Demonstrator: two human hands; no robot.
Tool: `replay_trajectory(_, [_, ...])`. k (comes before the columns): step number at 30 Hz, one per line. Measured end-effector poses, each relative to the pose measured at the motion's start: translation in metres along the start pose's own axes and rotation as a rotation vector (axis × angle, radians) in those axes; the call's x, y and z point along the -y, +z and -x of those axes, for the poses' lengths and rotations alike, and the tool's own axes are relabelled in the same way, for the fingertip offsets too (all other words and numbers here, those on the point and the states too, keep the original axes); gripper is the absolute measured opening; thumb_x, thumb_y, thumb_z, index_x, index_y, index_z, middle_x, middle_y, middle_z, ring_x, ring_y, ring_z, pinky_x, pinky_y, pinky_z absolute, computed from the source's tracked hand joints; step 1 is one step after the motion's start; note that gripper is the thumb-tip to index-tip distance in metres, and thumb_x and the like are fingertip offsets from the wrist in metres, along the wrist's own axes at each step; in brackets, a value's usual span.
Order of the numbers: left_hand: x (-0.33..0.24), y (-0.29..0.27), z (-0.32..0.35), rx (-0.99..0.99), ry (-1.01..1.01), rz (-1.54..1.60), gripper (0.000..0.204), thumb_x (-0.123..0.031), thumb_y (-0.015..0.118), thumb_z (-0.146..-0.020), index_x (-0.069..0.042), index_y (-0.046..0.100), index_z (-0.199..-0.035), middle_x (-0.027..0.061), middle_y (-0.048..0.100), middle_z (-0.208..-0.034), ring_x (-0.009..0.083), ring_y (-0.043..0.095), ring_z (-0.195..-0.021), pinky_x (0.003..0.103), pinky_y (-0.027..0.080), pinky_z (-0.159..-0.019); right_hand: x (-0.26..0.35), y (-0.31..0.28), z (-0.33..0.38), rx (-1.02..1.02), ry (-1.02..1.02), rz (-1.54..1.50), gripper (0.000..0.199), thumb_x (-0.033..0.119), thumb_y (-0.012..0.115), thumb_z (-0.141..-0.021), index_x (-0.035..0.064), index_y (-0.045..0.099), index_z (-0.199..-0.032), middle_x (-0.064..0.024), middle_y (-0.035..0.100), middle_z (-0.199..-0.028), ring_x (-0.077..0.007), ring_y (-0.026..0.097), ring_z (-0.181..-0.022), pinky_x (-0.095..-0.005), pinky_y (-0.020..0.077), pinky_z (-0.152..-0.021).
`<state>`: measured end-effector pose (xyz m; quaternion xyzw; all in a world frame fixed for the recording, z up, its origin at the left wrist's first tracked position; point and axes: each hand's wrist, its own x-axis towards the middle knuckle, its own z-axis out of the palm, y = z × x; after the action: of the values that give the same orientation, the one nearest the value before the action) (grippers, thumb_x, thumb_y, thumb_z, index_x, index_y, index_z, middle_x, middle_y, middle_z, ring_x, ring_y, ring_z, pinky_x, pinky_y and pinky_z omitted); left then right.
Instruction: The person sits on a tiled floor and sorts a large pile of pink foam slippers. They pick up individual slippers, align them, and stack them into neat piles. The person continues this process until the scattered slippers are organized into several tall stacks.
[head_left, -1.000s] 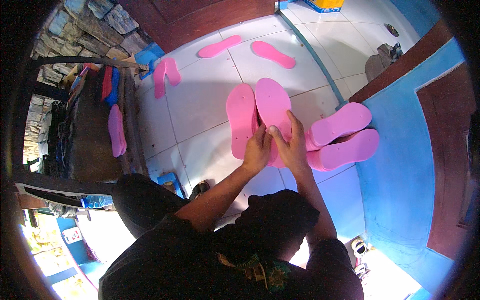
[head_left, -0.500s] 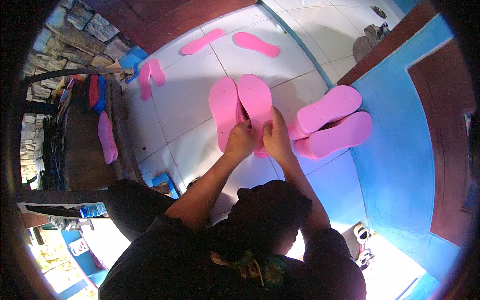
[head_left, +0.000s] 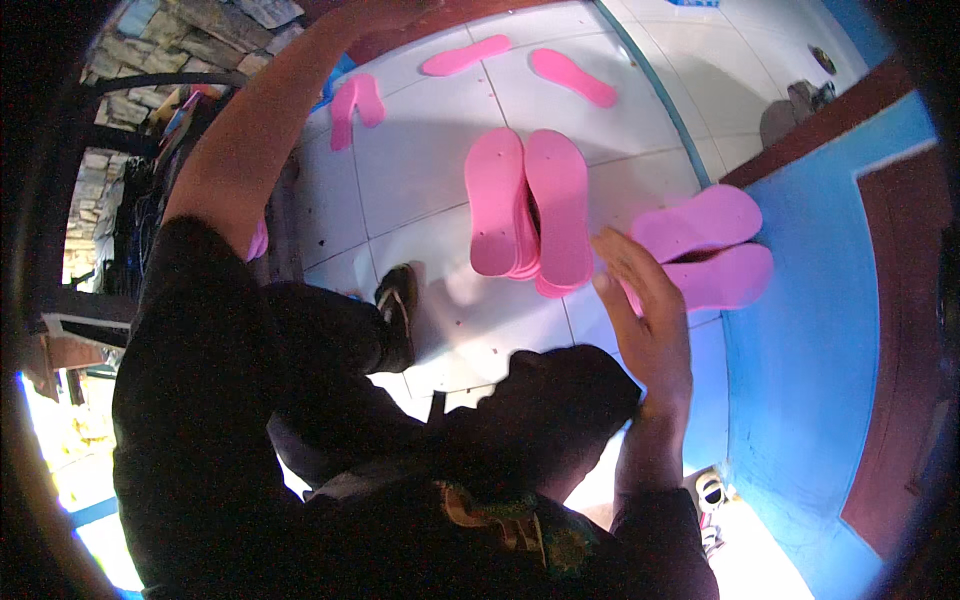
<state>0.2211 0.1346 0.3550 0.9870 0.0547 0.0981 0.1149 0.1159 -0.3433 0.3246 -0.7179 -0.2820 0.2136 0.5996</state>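
Currently, right hand [head_left: 652, 315]: fingers parted, empty, just beside the central sole stacks [head_left: 558, 205].
Left hand [head_left: 395, 10]: barely shows at the upper edge; its fingers' state can't be made out.
Central sole stacks: two, pink, side by side on tiled floor [head_left: 420, 165].

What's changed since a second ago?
The right hand has let go of the middle pink sole stacks and moved off rightward, open. The left arm has swung up and leftward, its hand mostly out of frame. Unchanged: those stacks side by side, the stacks by the blue wall and the loose pink soles.
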Motion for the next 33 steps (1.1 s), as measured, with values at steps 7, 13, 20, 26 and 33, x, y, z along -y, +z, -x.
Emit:
replay_trajectory(7, [0.178,0.061,0.028,0.121,-0.083,-0.482,0.051,-0.046,0.055,-0.083,0.002,0.069,-0.088,0.0291,0.065,-0.096,0.0394,0.065,-0.093,0.049,0.052,-0.083,0.058,0.016,0.054,0.241,-0.027,0.259,0.046,0.015,0.069,-0.083,0.0002,0.056,-0.124,-0.0208,0.061,-0.118,-0.0331,0.060,-0.110,-0.0394,0.0463,-0.096])
replay_trajectory(13, [0.279,0.193,0.112,0.468,-0.635,-0.358,0.054,-0.044,0.058,-0.079,0.003,0.060,-0.104,0.0254,0.060,-0.109,0.0385,0.060,-0.103,0.049,0.048,-0.090,0.068,0.032,0.037,0.254,0.419,0.296,0.048,0.011,0.072,-0.078,0.0010,0.056,-0.123,-0.0177,0.064,-0.113,-0.0309,0.064,-0.102,-0.0388,0.0497,-0.091])
replay_trajectory(20, [0.484,0.270,0.217,0.088,-1.157,-0.353,0.079,-0.050,0.065,-0.075,0.001,0.043,-0.131,0.0174,0.052,-0.131,0.0353,0.053,-0.121,0.047,0.044,-0.099,0.064,0.045,0.017,0.123,0.868,0.391,0.046,0.013,0.066,-0.087,0.0055,0.054,-0.130,-0.0140,0.064,-0.118,-0.0253,0.062,-0.103,-0.0361,0.0505,-0.087])
replay_trajectory(26, [0.467,0.317,0.197,0.246,-1.215,-0.121,0.099,-0.064,0.067,-0.069,0.004,0.039,-0.134,0.0235,0.042,-0.137,0.0384,0.042,-0.129,0.053,0.038,-0.103,0.043,0.071,0.003,-0.058,0.973,0.913,0.046,0.022,0.069,-0.086,0.0070,0.057,-0.127,-0.0163,0.064,-0.116,-0.0307,0.062,-0.103,-0.0407,0.0493,-0.090])
replay_trajectory(33, [0.416,0.294,0.124,-0.038,-1.455,0.225,0.112,-0.067,0.073,-0.063,0.006,0.033,-0.138,0.0260,0.035,-0.142,0.0397,0.035,-0.133,0.055,0.034,-0.106,0.023,0.079,-0.023,0.016,0.973,1.056,0.047,0.028,0.070,-0.086,0.0052,0.057,-0.125,-0.0174,0.065,-0.114,-0.0315,0.061,-0.107,-0.0409,0.0476,-0.092])
